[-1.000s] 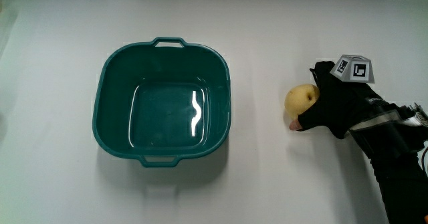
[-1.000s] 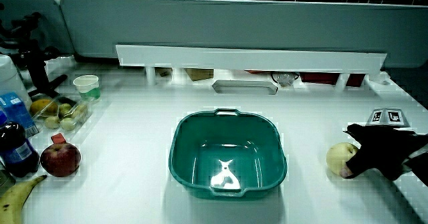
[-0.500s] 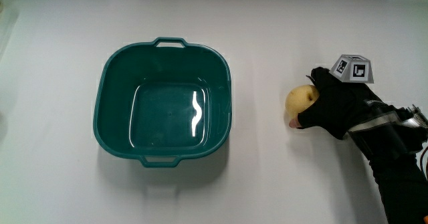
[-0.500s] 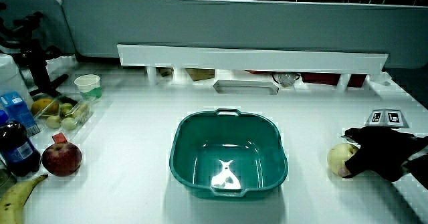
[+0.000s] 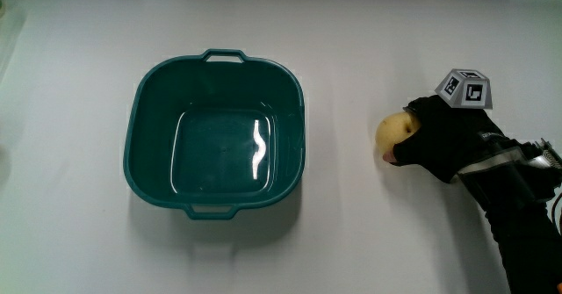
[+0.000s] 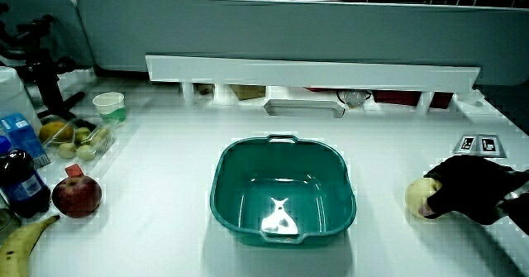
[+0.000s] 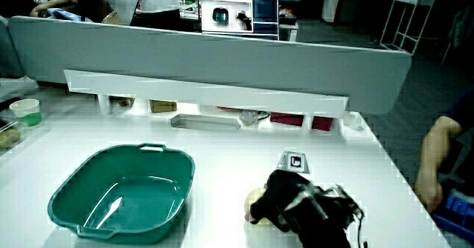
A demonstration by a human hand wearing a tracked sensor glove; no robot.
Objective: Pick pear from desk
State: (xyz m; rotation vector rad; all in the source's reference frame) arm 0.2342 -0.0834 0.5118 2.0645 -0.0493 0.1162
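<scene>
The forearm (image 5: 527, 215) comes in from the person's side of the table and ends in the hand (image 5: 439, 140), which lies low on the white table (image 5: 351, 241) with the patterned cube (image 5: 465, 89) on its back. The fingers are curled round the pear (image 5: 392, 129). They cover the half of the fruit that faces the wrist, and the thumb tip shows just under it on the side nearer the person. So the hand is closed on the pear, not spread.

The pear sits on the table between the hand and the green basin (image 5: 154, 136), touching the glove and well apart from the basin. In both side views the pear (image 6: 417, 196) (image 7: 257, 200) seems to rest on the table surface, so I judge it gripped but not yet lifted. Its long axis cannot be made out, since the glove hides too much of it. The bare yellow side points toward the basin. The grip looks set, and the next move is probably a straight lift.

Farther from the person, the basin is empty. In a side view an apple (image 6: 76, 196), a banana (image 6: 21, 240) and a cup (image 6: 108, 106) lie well apart from the hand, with the basin between. The low partition (image 6: 273, 29) closes the table.
</scene>
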